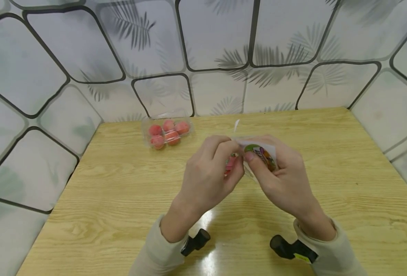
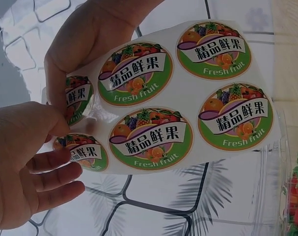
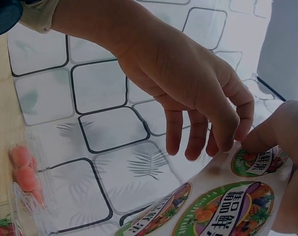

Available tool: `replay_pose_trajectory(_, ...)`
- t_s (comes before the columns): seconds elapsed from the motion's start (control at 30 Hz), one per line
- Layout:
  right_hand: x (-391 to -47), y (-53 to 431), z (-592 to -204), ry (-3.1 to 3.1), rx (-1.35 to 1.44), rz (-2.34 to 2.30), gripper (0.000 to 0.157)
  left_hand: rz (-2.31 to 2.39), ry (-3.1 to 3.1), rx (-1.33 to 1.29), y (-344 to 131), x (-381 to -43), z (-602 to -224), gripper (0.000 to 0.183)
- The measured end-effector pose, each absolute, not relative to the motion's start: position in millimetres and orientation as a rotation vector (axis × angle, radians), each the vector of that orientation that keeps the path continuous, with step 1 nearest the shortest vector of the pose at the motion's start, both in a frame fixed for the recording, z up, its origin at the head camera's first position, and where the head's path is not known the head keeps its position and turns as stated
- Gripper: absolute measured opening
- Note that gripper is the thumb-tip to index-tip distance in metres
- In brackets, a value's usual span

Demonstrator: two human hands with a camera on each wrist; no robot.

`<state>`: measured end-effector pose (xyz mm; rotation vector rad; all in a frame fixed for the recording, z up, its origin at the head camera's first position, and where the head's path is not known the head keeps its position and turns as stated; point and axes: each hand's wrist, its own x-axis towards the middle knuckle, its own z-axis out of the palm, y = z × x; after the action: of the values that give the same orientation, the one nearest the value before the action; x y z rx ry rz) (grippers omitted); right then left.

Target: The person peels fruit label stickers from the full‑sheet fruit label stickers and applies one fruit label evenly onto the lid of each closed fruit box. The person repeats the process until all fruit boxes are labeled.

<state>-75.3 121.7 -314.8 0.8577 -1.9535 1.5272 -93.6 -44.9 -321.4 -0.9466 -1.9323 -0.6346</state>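
My right hand grips a white sheet of round stickers, with the thumb on its front. The left wrist view shows the sticker sheet carrying several green-edged labels reading "Fresh fruit" over printed fruit. My left hand meets the right thumb there, its thumb and index finger pinching at the sheet's edge. The left hand's other fingers hang loosely in the right wrist view. Behind the hands, red fruit with green tops sits in a clear box, mostly hidden in the head view.
At the back left of the wooden table stands a clear plastic box with several pinkish-red round fruits. A patterned wall covering encloses the table at the back and sides. Small black cameras sit at both wrists.
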Motion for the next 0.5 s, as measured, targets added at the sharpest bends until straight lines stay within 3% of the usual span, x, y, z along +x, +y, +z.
replay_pose_trajectory(0.5, -76.0, 124.2, -315.4, -2.006, 0.8, 1.486, 0.026, -0.561, -1.939, -0.967, -49.0, -94.4, -320.0, 0.016)
